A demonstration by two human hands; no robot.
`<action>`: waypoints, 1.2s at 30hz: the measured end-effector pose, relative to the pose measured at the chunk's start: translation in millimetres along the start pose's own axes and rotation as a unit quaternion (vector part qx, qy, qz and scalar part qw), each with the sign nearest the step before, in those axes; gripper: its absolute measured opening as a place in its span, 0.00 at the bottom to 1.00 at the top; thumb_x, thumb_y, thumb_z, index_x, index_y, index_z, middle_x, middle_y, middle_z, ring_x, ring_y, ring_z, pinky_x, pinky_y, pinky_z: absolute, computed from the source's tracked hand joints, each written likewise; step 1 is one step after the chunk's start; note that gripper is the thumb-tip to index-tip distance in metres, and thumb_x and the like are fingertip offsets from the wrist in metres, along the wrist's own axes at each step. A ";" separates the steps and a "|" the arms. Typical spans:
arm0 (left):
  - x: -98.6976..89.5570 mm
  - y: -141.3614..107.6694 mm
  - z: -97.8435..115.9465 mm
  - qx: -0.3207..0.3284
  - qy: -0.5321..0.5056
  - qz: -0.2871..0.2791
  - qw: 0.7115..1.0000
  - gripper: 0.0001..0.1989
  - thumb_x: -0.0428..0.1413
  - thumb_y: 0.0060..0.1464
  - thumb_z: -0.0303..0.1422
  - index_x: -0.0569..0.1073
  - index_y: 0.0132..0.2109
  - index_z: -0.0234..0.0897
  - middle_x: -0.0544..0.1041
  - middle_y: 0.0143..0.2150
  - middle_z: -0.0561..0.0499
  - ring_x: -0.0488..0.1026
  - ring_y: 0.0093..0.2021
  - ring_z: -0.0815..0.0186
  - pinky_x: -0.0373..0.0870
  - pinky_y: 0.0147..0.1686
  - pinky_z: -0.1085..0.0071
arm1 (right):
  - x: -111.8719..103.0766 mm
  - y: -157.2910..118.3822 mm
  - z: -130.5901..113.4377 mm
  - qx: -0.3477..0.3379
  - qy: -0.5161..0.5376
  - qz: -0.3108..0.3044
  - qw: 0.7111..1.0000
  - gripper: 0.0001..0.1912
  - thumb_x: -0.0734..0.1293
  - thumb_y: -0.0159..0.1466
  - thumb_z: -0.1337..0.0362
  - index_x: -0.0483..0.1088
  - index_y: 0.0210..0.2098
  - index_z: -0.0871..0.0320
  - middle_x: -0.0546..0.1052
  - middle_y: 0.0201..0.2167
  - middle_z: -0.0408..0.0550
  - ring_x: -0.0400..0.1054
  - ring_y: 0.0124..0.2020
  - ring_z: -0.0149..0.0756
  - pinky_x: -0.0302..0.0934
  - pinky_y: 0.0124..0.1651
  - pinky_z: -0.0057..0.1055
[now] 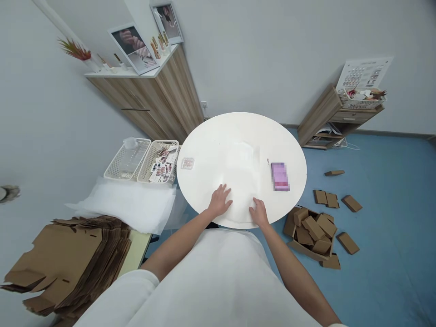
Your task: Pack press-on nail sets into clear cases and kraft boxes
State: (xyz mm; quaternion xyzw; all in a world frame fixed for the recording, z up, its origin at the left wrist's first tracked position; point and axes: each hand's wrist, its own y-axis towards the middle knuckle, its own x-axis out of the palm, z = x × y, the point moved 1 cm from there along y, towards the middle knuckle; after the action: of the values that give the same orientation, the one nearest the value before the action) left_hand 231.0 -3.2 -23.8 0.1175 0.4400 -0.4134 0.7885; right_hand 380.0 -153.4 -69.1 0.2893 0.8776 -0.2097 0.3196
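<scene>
A thin white sheet (pixel 240 181), hard to tell from the tabletop, lies over the middle of the round white table (pixel 200 136). On its left part, near the front edge, rests my left hand (pixel 220 200), palm down with the fingers spread. My right hand (pixel 259 212) touches the sheet's right side, its thumb apart from the slightly bent index finger; the other fingers are partly hidden. To the left on the table is a small clear case (pixel 187 163) with pinkish contents. A pixelated purple phone-like object (pixel 279 176) lies to the right.
Left of the table stand white baskets (pixel 158 161), white sheets (pixel 126 204) and stacked flat cardboard boxes (pixel 68 259). Small brown boxes fill a carton (pixel 311 234) on the floor at right, with several loose around it. Wooden cabinets (pixel 177 91) stand behind.
</scene>
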 end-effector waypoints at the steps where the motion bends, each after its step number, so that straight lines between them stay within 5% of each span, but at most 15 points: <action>1: 5.3 -3.1 3.2 0.026 0.025 -0.039 0.999 0.26 0.51 0.51 0.36 0.58 0.57 0.43 0.49 0.64 0.49 0.39 0.64 0.57 0.36 0.59 0.56 | 0.1 1.1 -0.4 -0.003 -0.009 -0.007 1.000 0.26 0.56 0.55 0.65 0.58 0.53 0.61 0.62 0.48 0.55 0.58 0.51 0.41 0.54 0.54 0.37; 6: 25.1 -11.0 0.0 0.015 0.073 -0.111 0.991 0.29 0.53 0.47 0.32 0.56 0.58 0.42 0.47 0.64 0.47 0.38 0.64 0.55 0.33 0.59 0.53 | -5.9 3.9 -3.4 -0.015 -0.115 0.010 0.993 0.28 0.59 0.54 0.63 0.56 0.55 0.60 0.52 0.58 0.58 0.49 0.58 0.48 0.49 0.54 0.43; 12: 26.3 -15.7 -12.6 0.011 0.094 -0.108 0.990 0.32 0.53 0.46 0.31 0.54 0.59 0.43 0.45 0.64 0.45 0.37 0.64 0.53 0.31 0.57 0.50 | -0.2 10.4 -14.2 -0.093 -0.206 -0.099 0.969 0.28 0.59 0.56 0.63 0.53 0.56 0.57 0.49 0.62 0.54 0.37 0.62 0.46 0.41 0.56 0.46; 21: 17.3 -7.9 -14.3 -0.030 0.121 -0.113 0.986 0.32 0.53 0.47 0.33 0.53 0.60 0.44 0.44 0.65 0.49 0.35 0.64 0.54 0.28 0.57 0.50 | -1.4 35.6 -24.5 -0.096 -0.233 -0.125 0.960 0.23 0.58 0.58 0.62 0.55 0.54 0.56 0.50 0.61 0.54 0.38 0.62 0.46 0.39 0.55 0.48; 30: 12.2 -2.8 -31.5 0.004 0.093 -0.070 0.993 0.32 0.55 0.46 0.32 0.55 0.59 0.42 0.46 0.64 0.44 0.35 0.64 0.51 0.25 0.57 0.49 | 3.7 45.8 -36.3 -0.082 -0.236 -0.116 0.961 0.20 0.57 0.58 0.63 0.58 0.51 0.57 0.51 0.61 0.56 0.40 0.62 0.46 0.41 0.54 0.48; 36: -15.5 -6.2 -55.4 -0.028 0.011 -0.042 0.999 0.31 0.54 0.46 0.33 0.55 0.59 0.42 0.45 0.64 0.45 0.34 0.64 0.51 0.29 0.58 0.52 | 11.4 51.8 -60.1 -0.083 -0.226 -0.078 0.967 0.20 0.56 0.59 0.64 0.58 0.51 0.58 0.53 0.60 0.56 0.43 0.61 0.43 0.45 0.54 0.45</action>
State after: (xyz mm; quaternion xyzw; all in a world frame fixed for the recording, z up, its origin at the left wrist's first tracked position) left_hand 189.1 31.8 -42.8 0.0812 0.4650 -0.4322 0.7684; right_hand 379.7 -77.4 -43.8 0.1370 0.8170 -0.2202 0.5151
